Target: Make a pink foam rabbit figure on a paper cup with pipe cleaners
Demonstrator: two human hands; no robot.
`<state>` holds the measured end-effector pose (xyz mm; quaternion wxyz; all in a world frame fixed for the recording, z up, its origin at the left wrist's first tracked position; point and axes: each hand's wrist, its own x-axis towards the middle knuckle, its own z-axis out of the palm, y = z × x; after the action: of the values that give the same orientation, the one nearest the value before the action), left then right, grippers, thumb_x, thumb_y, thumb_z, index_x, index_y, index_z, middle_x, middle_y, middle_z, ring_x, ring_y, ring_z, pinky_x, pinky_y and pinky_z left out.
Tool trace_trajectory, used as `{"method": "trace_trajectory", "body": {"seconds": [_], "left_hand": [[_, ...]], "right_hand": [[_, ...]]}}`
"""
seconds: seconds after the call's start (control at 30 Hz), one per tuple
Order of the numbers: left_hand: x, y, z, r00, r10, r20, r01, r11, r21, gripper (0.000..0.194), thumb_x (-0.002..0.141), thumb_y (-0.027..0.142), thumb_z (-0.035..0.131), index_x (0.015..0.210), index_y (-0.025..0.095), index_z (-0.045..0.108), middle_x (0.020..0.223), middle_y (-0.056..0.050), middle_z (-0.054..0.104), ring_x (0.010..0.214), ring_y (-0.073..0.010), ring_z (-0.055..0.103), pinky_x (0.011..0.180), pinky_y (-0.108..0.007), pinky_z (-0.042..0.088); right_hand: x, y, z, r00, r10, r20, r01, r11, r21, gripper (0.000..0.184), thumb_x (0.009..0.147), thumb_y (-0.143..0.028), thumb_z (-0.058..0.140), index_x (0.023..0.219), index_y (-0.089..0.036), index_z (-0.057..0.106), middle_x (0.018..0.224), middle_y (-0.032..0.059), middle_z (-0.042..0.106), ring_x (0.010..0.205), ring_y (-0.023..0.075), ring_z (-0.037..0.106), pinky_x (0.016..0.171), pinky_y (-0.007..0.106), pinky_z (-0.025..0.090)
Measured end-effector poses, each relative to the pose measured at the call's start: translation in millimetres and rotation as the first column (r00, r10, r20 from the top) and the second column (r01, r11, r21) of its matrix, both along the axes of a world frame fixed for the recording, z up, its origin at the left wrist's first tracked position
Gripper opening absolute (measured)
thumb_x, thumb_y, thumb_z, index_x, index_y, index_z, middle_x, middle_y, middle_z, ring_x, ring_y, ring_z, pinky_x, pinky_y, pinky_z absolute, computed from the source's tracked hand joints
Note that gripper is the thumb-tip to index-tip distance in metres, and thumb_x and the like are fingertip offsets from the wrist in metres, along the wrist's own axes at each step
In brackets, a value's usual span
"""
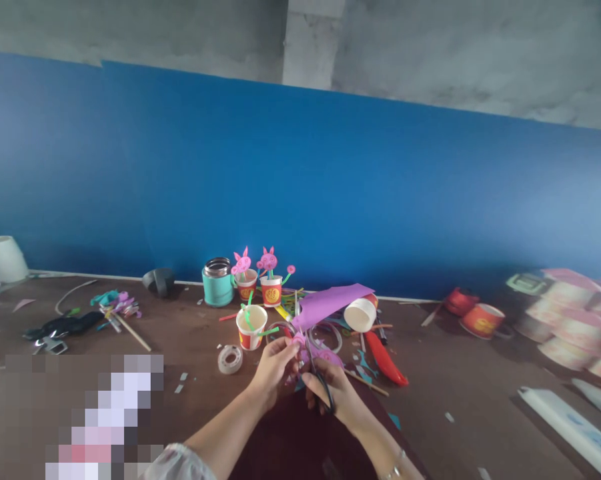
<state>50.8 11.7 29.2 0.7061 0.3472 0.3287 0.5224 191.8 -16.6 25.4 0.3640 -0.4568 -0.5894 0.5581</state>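
Observation:
Between finger and thumb, my left hand point(275, 365) pinches a small pink paper piece point(299, 340). My right hand point(334, 387) grips black-handled scissors point(324, 387), whose blades point up beside the pink piece. Just beyond my hands lie more pink paper point(325, 358) and a large purple sheet point(330, 303). Left of them stands a red-and-white paper cup point(251, 328) with green straws in it. Behind it, two paper cups point(271, 291) hold pink paper figures with pointed ears point(268, 259). A tape roll point(230, 360) lies near my left hand.
A teal jar point(218, 283) stands at the back. A tipped paper cup point(361, 313) and a red plastic packet point(386, 359) lie to the right. Stacked pink-and-white bowls point(570, 320) and a white power strip point(570, 427) are far right. Black cable items point(65, 328) lie left.

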Motion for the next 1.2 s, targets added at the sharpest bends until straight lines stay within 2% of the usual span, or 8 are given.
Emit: {"method": "trace_trajectory", "body": {"seconds": [0.17,0.43,0.77,1.1,1.2], "left_hand": [[3.2,-0.5,-5.2,1.0,0.003,-0.006,-0.003,1.0,-0.023,0.04,0.061,0.047,0.077,0.06,0.015,0.053,0.046,0.004,0.052,0.034,-0.0033,0.036,0.033,-0.016,0.02],[7.5,-2.7,-4.4,0.999,0.012,0.038,-0.011,0.999,-0.044,0.041,0.059,0.045,0.079,0.062,0.016,0.05,0.055,0.004,0.053,0.041,-0.0031,0.04,0.039,-0.016,0.026],[4.1,-2.2,-1.1,0.999,-0.032,0.008,0.032,0.999,-0.028,0.043,0.06,0.05,0.077,0.062,0.016,0.051,0.046,0.006,0.049,0.031,-0.0017,0.033,0.033,-0.016,0.019],[1.6,0.7,-4.1,0.999,-0.038,-0.024,0.038,0.999,-0.007,0.042,0.062,0.05,0.076,0.062,0.016,0.051,0.042,0.006,0.048,0.03,-0.0024,0.032,0.031,-0.016,0.02],[1.7,0.3,-3.3,1.0,-0.021,-0.022,0.021,1.0,-0.011,0.041,0.065,0.05,0.074,0.062,0.017,0.049,0.042,0.007,0.047,0.031,-0.0024,0.031,0.031,-0.016,0.021]], "right_hand": [[-1.1,-0.8,-0.3,1.0,-0.007,-0.012,0.008,0.999,0.042,0.036,0.075,-0.053,0.063,0.082,-0.018,0.055,0.053,-0.0025,0.056,0.043,0.0111,0.054,0.035,0.018,0.036],[-6.0,-0.2,1.2,0.999,-0.042,0.006,0.042,0.998,0.04,0.037,0.073,-0.054,0.065,0.079,-0.019,0.053,0.05,-0.003,0.054,0.04,0.0112,0.051,0.036,0.02,0.037],[-7.0,1.6,-2.1,0.998,-0.057,-0.012,0.057,0.997,0.049,0.047,0.067,-0.066,0.063,0.074,-0.02,0.052,0.046,-0.0045,0.05,0.035,0.0097,0.047,0.033,0.02,0.034],[-6.1,-0.7,4.2,0.997,-0.069,0.038,0.066,0.996,0.064,0.046,0.07,-0.064,0.062,0.071,-0.019,0.052,0.043,-0.0049,0.048,0.032,0.0093,0.044,0.032,0.02,0.03],[-3.9,0.3,0.2,0.997,-0.069,0.042,0.066,0.997,0.049,0.043,0.072,-0.062,0.062,0.074,-0.019,0.054,0.044,-0.0051,0.049,0.032,0.0094,0.044,0.031,0.019,0.03]]}}
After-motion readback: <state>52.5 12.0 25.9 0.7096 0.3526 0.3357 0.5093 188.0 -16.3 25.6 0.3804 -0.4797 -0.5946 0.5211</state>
